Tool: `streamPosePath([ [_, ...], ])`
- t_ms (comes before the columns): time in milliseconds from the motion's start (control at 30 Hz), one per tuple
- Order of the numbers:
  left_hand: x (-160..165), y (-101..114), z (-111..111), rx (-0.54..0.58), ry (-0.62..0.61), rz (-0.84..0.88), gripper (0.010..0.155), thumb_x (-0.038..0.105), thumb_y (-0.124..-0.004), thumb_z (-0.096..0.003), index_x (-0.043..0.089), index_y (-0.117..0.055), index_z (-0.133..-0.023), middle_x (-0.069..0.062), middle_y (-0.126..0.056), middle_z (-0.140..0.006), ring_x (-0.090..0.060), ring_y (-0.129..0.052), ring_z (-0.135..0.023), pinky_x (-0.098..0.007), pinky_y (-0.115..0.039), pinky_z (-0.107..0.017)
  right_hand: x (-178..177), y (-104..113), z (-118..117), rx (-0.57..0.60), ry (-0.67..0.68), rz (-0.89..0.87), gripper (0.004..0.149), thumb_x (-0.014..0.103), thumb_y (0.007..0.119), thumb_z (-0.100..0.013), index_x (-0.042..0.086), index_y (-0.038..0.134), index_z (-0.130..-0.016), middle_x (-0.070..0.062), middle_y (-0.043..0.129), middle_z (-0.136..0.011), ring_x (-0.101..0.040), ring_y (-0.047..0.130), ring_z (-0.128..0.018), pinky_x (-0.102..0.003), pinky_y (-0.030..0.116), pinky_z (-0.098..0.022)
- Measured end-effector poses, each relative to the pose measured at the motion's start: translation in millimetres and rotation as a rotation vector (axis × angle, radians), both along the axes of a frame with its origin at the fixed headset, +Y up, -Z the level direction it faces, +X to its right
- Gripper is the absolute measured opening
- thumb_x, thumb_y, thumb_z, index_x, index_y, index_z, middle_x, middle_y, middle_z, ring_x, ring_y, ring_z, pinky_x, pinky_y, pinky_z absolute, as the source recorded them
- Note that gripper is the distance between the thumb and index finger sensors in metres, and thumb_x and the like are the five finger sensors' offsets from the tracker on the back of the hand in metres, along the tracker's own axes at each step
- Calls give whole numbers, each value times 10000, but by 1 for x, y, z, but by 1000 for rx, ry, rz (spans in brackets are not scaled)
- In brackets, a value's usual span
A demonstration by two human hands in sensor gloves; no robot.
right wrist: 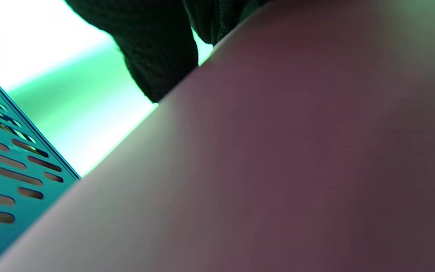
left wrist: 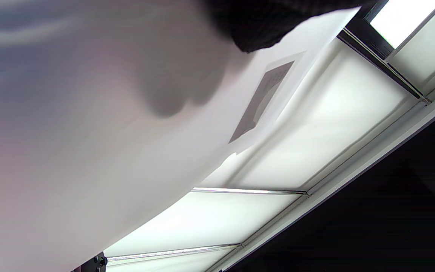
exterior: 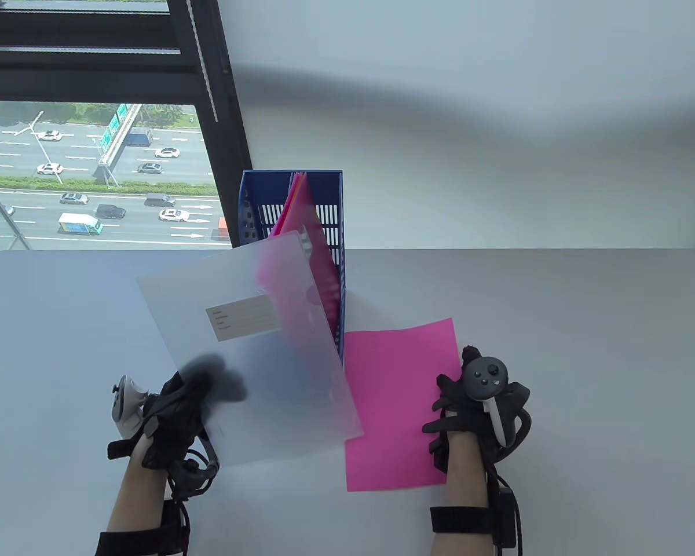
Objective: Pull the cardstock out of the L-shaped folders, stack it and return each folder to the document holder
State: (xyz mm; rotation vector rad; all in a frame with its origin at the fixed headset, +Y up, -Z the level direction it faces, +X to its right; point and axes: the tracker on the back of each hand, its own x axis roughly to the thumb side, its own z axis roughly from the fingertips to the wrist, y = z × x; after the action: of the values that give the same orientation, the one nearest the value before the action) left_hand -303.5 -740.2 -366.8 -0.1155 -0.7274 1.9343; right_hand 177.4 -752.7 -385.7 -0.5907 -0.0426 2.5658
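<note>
My left hand (exterior: 176, 414) grips the near corner of a frosted clear L-shaped folder (exterior: 249, 341) and holds it tilted above the table; its fingers show dark through the plastic. The folder (left wrist: 108, 151) fills most of the left wrist view. A blue document holder (exterior: 292, 220) stands behind it with several pink-filled folders inside. A pink cardstock sheet (exterior: 399, 399) lies flat on the table to the right of the holder. My right hand (exterior: 469, 405) rests on that sheet's right edge with its fingers spread flat. The right wrist view shows the pink sheet (right wrist: 278, 170) close up and the holder's slotted wall (right wrist: 10, 177).
The white table (exterior: 585, 359) runs to a white wall behind. A window (exterior: 92, 174) at the back left looks out on a road.
</note>
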Motion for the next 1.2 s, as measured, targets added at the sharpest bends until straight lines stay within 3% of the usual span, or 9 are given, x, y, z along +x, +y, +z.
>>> streamPosePath([
  [167, 0, 0, 0, 2, 0, -2, 471, 364, -692, -616, 214, -692, -1062, -39, -871, -926, -282, -996, -805, -488, -676, -756, -10, -14, -5, -225, -2, 139, 811, 465, 944, -507, 271, 449, -1119, -11, 567, -1091, -272, 683, -868, -550, 357, -775],
  [233, -1, 0, 0, 4, -2, -3, 471, 364, -691, -617, 213, -691, -1062, -40, -871, -926, -282, -995, -805, -488, -675, -756, -12, -13, -5, -168, -19, 112, 803, 443, 961, -502, 267, 476, -1116, -30, 548, -1099, -285, 666, -870, -554, 335, -776],
  [433, -1, 0, 0, 5, -2, -6, 471, 365, -692, -616, 213, -693, -1062, -39, -872, -926, -281, -996, -805, -487, -676, -756, -14, -6, -5, -156, 16, 130, 791, 454, 964, -501, 274, 499, -1115, -25, 558, -1099, -270, 679, -866, -550, 341, -778],
  [567, -2, 0, 0, 9, -1, -6, 471, 364, -692, -616, 213, -693, -1062, -38, -872, -925, -281, -996, -805, -487, -676, -756, -15, 25, 0, -41, 57, 102, 751, 453, 955, -510, 288, 531, -1107, -3, 592, -1089, -252, 699, -865, -546, 360, -784],
  [767, 2, 7, 1, 34, -14, -16, 471, 365, -691, -616, 215, -693, -1062, -38, -872, -927, -280, -996, -806, -488, -675, -757, -35, 97, 24, 305, 188, -8, 567, 434, 946, -520, 297, 714, -1019, 20, 783, -991, -219, 857, -762, -537, 443, -780],
  [900, 2, 17, 2, 64, -9, -42, 471, 363, -693, -617, 212, -693, -1063, -42, -871, -927, -288, -993, -806, -493, -672, -755, -57, 131, 41, 511, 343, -120, 465, 441, 907, -541, 298, 792, -968, 27, 867, -927, -195, 925, -690, -529, 492, -776],
  [1000, 1, 35, 5, 112, 19, -56, 471, 366, -692, -617, 216, -694, -1063, -37, -871, -929, -285, -993, -809, -493, -671, -758, -73, 148, 50, 536, 534, -237, 446, 463, 795, -595, 281, 775, -1002, 6, 852, -959, -224, 903, -734, -534, 423, -799],
  [1067, 0, 48, 4, 140, 34, -79, 469, 365, -691, -619, 218, -692, -1065, -37, -869, -931, -284, -991, -809, -494, -671, -758, -80, 152, 53, 547, 590, -308, 492, 506, 724, -610, 269, 738, -1041, -4, 842, -981, -242, 885, -762, -537, 391, -813],
  [1200, -1, 77, 2, 220, 83, -177, 465, 370, -691, -621, 226, -694, -1063, -30, -868, -928, -274, -998, -792, -504, -670, -757, -96, 153, 54, 554, 684, -432, 602, 568, 746, -590, 230, 684, -1084, -33, 826, -996, -268, 865, -776, -541, 363, -817],
])
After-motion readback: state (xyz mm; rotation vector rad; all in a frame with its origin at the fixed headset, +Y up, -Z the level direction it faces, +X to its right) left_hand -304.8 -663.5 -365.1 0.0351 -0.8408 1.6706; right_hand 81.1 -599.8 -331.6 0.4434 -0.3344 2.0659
